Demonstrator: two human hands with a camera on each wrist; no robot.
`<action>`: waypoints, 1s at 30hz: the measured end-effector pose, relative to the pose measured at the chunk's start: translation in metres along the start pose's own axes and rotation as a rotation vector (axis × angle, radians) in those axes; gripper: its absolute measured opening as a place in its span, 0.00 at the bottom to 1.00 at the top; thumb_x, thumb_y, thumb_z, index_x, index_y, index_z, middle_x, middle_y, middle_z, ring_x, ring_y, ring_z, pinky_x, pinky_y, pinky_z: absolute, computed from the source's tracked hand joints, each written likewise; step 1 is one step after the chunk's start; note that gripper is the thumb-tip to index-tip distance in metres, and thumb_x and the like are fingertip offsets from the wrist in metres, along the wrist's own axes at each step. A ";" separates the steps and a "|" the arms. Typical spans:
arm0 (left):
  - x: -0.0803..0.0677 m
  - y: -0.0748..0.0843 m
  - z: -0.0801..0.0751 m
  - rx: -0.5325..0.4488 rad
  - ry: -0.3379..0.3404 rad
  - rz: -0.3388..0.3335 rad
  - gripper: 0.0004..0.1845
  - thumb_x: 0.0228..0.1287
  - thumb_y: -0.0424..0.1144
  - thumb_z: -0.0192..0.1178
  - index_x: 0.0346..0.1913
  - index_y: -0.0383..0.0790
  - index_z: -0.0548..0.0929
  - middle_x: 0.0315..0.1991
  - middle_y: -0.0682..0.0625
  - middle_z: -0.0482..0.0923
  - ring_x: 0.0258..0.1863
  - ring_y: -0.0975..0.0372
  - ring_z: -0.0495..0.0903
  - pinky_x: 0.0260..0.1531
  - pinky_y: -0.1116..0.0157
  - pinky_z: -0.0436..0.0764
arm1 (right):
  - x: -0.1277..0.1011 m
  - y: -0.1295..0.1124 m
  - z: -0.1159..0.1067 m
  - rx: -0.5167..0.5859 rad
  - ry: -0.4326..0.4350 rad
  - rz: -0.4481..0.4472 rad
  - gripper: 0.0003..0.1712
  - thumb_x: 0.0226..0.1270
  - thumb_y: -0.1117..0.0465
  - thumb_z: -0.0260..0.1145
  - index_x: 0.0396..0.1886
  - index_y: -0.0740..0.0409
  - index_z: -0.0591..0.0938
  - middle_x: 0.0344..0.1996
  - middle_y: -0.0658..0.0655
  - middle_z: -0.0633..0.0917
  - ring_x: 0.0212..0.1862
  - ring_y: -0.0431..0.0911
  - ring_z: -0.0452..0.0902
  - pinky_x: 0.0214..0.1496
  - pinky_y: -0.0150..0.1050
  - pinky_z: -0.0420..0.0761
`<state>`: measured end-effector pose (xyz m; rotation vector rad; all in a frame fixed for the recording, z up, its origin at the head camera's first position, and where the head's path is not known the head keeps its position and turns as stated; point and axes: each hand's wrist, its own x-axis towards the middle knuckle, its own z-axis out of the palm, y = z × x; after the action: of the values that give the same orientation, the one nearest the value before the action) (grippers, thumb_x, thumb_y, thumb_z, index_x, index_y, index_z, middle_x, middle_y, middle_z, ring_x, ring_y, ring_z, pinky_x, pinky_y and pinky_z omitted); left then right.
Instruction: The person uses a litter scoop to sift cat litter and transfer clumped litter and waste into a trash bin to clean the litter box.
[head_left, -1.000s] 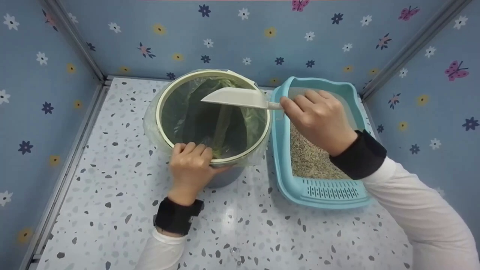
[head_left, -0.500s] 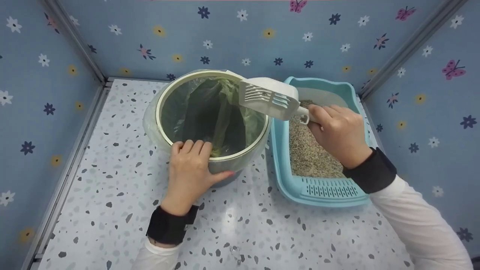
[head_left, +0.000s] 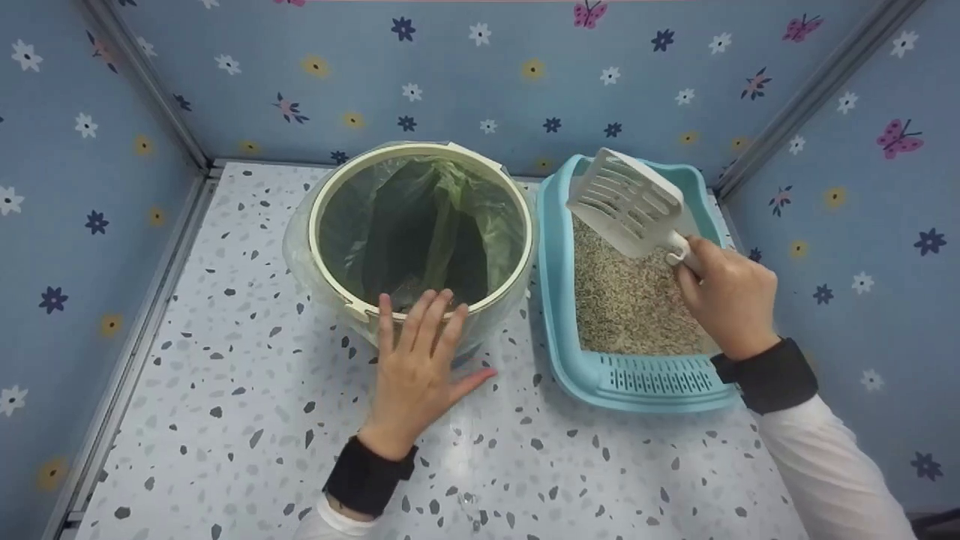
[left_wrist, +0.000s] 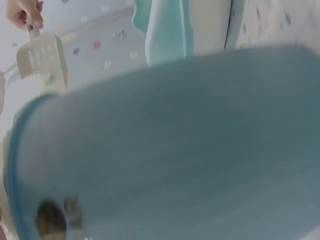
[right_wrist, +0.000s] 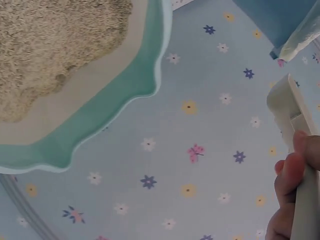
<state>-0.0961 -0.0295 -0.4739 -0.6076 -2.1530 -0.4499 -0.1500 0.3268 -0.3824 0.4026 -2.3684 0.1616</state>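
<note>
The white slotted litter scoop (head_left: pixel 626 206) is gripped by its handle in my right hand (head_left: pixel 733 300). It is tilted above the turquoise litter box (head_left: pixel 553 262), which contains grainy litter (head_left: pixel 630 311). In the right wrist view, fingers wrap the handle of the scoop (right_wrist: pixel 283 102). My left hand (head_left: pixel 414 382) lies at the near rim of the round bin (head_left: pixel 315 225), fingers straight and spread, thumb held out. A translucent green bag lines the bin and folds over its rim. The bin's bluish wall (left_wrist: pixel 175 150) fills most of the left wrist view.
Flower-patterned blue panels (head_left: pixel 450 67) enclose the back and both sides, joined by grey metal edges. Bin and litter box stand side by side on a speckled white floor (head_left: pixel 240 420), close to the back panel. A perforated ledge (head_left: pixel 660 373) forms the box's near end.
My right hand has carried the scoop rightward from over the bin to over the litter box, turning its slotted face into view. My left hand's fingers have loosened from the rim and straightened.
</note>
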 end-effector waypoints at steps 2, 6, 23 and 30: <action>-0.006 0.014 0.006 -0.047 0.021 0.046 0.39 0.57 0.65 0.55 0.63 0.39 0.69 0.64 0.39 0.67 0.66 0.48 0.63 0.68 0.42 0.47 | -0.011 0.009 0.003 -0.014 -0.048 0.047 0.11 0.59 0.62 0.64 0.38 0.66 0.82 0.12 0.60 0.77 0.10 0.47 0.62 0.11 0.42 0.57; -0.013 0.040 0.020 -0.120 0.034 0.197 0.36 0.62 0.56 0.55 0.67 0.36 0.64 0.65 0.37 0.64 0.71 0.47 0.55 0.69 0.47 0.48 | -0.034 0.027 0.010 -0.014 -0.140 0.139 0.14 0.62 0.58 0.65 0.36 0.67 0.82 0.11 0.58 0.75 0.10 0.47 0.61 0.13 0.39 0.55; -0.030 0.117 0.103 -0.128 -0.300 0.444 0.27 0.66 0.55 0.51 0.64 0.47 0.68 0.69 0.43 0.60 0.71 0.51 0.55 0.69 0.54 0.55 | -0.102 0.106 0.064 -0.077 -0.425 0.376 0.25 0.67 0.51 0.60 0.32 0.73 0.81 0.10 0.65 0.75 0.11 0.56 0.68 0.12 0.51 0.65; -0.039 0.135 0.126 -0.100 -0.454 0.489 0.31 0.63 0.58 0.52 0.66 0.49 0.66 0.69 0.45 0.60 0.72 0.52 0.53 0.70 0.55 0.52 | -0.119 0.112 0.079 -0.061 -0.513 0.505 0.23 0.69 0.51 0.57 0.36 0.72 0.79 0.14 0.66 0.77 0.13 0.56 0.71 0.15 0.52 0.69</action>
<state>-0.0780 0.1351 -0.5655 -1.3582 -2.2938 -0.1580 -0.1555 0.4437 -0.5219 -0.2249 -2.9344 0.2388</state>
